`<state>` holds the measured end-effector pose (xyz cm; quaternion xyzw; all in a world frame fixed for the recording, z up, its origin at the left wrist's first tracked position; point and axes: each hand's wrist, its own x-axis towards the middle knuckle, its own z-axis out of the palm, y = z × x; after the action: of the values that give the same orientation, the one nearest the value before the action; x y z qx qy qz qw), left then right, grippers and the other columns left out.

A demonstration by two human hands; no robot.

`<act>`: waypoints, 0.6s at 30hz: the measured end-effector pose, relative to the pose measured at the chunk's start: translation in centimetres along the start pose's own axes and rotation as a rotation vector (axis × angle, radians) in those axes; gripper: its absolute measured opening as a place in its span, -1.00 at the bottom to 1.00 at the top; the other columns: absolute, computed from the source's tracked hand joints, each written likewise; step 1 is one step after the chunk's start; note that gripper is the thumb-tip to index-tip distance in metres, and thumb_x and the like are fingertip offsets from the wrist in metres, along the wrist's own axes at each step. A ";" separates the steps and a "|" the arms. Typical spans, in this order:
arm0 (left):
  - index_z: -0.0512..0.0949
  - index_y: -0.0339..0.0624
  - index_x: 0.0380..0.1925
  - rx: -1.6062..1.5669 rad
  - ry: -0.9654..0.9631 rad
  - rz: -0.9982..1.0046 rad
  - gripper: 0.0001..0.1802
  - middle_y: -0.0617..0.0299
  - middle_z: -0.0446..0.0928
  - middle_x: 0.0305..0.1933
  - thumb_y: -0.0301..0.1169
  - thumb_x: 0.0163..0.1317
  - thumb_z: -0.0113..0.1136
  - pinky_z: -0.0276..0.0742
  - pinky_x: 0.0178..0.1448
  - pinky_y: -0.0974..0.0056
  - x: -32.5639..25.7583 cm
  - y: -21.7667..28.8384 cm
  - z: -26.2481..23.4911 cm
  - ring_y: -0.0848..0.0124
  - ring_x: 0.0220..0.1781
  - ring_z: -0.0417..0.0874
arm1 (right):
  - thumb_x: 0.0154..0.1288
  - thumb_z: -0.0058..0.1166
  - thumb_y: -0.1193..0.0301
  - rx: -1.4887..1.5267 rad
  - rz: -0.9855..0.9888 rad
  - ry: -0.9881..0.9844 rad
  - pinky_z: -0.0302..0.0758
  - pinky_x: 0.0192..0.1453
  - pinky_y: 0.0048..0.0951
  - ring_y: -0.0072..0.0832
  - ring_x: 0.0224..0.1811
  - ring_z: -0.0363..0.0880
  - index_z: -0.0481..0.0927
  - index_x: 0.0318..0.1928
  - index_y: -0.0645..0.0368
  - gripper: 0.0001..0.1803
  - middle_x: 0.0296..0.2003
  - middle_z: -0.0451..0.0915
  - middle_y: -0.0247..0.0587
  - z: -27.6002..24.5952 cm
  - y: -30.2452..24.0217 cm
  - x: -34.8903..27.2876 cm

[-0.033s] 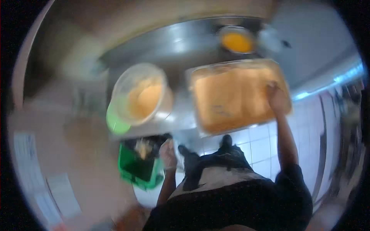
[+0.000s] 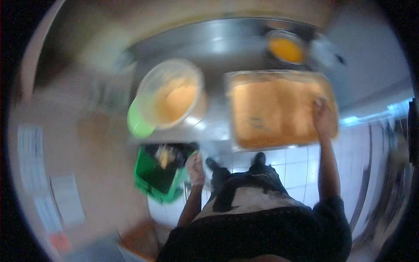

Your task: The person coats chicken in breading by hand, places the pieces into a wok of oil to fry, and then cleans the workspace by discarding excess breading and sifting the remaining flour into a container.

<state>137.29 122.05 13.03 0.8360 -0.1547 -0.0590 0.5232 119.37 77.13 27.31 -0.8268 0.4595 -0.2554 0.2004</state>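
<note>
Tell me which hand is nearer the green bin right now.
Left. The left hand hangs just beside the green bin, at its right rim. The right hand is far off, resting on the right part of the rectangular tray of orange crumbs on the counter.

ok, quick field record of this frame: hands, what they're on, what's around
view: head camera, blurred by motion
right hand: on the right part of a rectangular tray of orange-tan crumb
left hand: low, over the edge of a green bin with a dark liner; grip unclear
counter: steel
other items: round tub of tan mix, green lid under it, small bowl of yellow liquid
floor: white tile
</note>
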 end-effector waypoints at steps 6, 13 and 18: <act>0.55 -0.15 -0.01 -0.400 0.317 -0.515 -0.66 0.22 0.57 -0.08 -0.19 0.35 0.13 0.50 -0.10 0.36 -9.0 -6.9 -0.5 0.49 -0.19 0.54 | 0.36 0.00 0.45 0.411 -0.423 -0.289 0.50 -0.11 -0.35 -0.38 -0.21 0.58 0.53 -0.05 0.33 -0.76 -0.24 0.61 -0.09 0.9 -7.6 -4.2; 0.45 -0.16 0.07 -0.657 0.796 -0.809 -0.34 0.17 0.52 -0.03 0.14 0.18 0.16 0.49 -0.11 0.20 -18.7 -10.4 -5.9 0.34 -0.11 0.50 | 0.38 0.04 0.41 0.979 -0.293 -0.982 0.44 -0.20 -0.55 -0.63 -0.28 0.48 0.50 -0.16 0.25 -0.84 -0.36 0.53 -0.32 11.8 -24.6 -16.6; 0.45 -0.16 0.02 -0.769 1.012 -0.796 -0.37 0.18 0.50 -0.06 0.13 0.18 0.17 0.49 -0.12 0.18 -24.1 -12.1 -10.4 0.31 -0.14 0.50 | 0.31 0.03 0.35 0.799 -0.376 -1.167 0.43 -0.24 -0.40 -0.48 -0.36 0.54 0.54 -0.28 0.28 -0.79 -0.43 0.58 -0.20 26.3 -34.7 -25.9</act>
<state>119.65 143.58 5.33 0.5122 0.4504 0.0978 0.7247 146.53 119.27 20.02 -0.7569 -0.0001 0.0486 0.6517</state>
